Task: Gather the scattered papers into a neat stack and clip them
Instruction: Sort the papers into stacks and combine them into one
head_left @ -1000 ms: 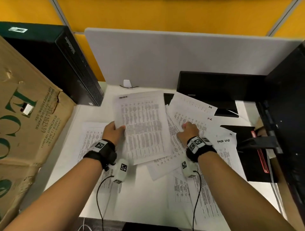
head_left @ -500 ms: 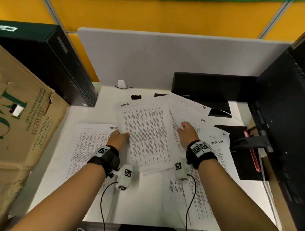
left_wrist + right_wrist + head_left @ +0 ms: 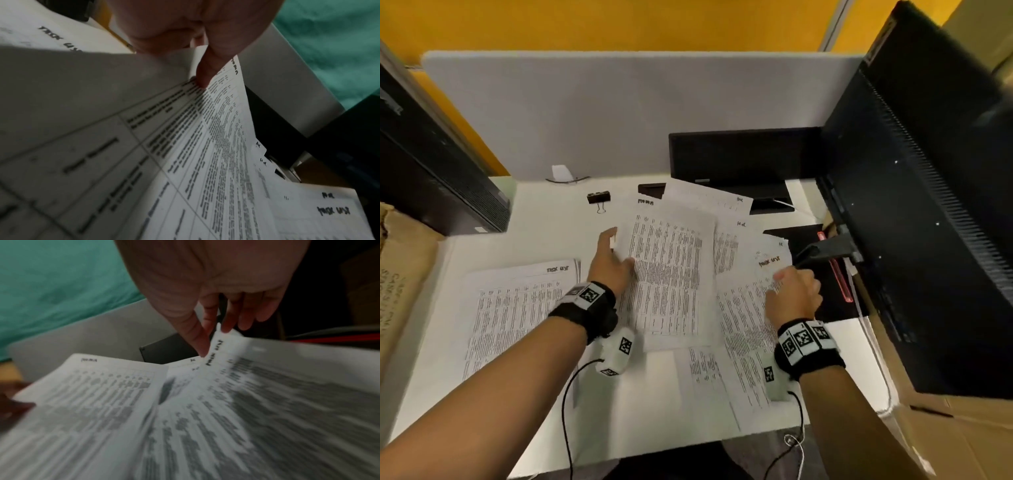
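Note:
Printed sheets lie scattered over the white desk [image 3: 544,233]. My left hand [image 3: 616,253] pinches the left edge of the central sheet [image 3: 671,274]; in the left wrist view its thumb [image 3: 203,73] lies on top of that sheet [image 3: 216,146]. My right hand [image 3: 787,284] pinches the top corner of a handwritten-headed sheet [image 3: 743,308] on the right, thumb [image 3: 197,337] against fingers, with the sheet [image 3: 277,394] lifted and blurred. A small pile of sheets [image 3: 517,308] lies flat at the left. A black binder clip [image 3: 598,198] sits apart at the back.
A black computer tower [image 3: 431,171] and a cardboard box [image 3: 400,274] stand at the left. A large black monitor [image 3: 928,205] crowds the right, another black screen [image 3: 739,161] stands at the back before a grey partition [image 3: 619,113]. A cardboard box [image 3: 945,438] is at bottom right.
My left hand slid farther up the central sheet's left edge. My right hand moved right, off the middle sheets, and took the top corner of the right-hand sheet.

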A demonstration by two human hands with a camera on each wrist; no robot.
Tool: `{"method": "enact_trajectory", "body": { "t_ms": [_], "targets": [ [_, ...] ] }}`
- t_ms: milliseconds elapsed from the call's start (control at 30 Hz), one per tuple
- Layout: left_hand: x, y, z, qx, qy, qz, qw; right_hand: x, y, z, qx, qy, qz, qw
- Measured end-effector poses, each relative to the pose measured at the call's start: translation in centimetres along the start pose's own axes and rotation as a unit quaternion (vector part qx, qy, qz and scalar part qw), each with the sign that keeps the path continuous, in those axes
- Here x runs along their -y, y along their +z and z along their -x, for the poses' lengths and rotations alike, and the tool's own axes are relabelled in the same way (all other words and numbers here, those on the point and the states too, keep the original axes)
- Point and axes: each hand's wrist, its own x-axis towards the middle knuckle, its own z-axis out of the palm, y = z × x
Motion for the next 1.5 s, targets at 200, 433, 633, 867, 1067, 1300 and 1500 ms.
{"method": "enact_trajectory", "body": {
  "t_ms": [200, 433, 633, 867, 1067, 1300, 1500],
  "targets": [
    [-0.1, -0.3, 0.2, -0.006, -0.028, -0.036, 0.999, -3.5, 0.3, 1.0, -0.008, 0.113, 0.013, 0.994],
    [-0.1, -2.2, 0.5, -0.042, 0.019, -0.077, 0.996, -3.4, 0.3, -0.1, 0.009, 0.129, 0.039, 0.991],
    [-0.5, -3.6, 0.9, -0.054, 0.013, -0.061, 0.997, -2.5, -0.6, -0.3, 0.044, 0.100, 0.078, 0.991],
    [-0.7, -5.6, 0.4, -0.079, 0.009, -0.036, 0.996, 2.8, -4.9, -0.9, 0.008, -0.020, -0.269, 0.963],
    [-1.0, -9.0, -0.4, -0.149, 0.008, -0.006, 0.989, 5.3, -1.5, -4.6, 0.066, 0.055, -0.324, 0.942],
    [-0.3, -11.8, -0.9, -0.190, -0.018, 0.021, 0.981, 6.1, 5.6, -4.8, 0.202, 0.078, -0.123, 0.969],
    [0.4, -11.4, -0.8, -0.190, -0.029, 0.043, 0.981, 6.2, 7.8, -4.1, 0.164, 0.116, -0.033, 0.979]
  ]
}}
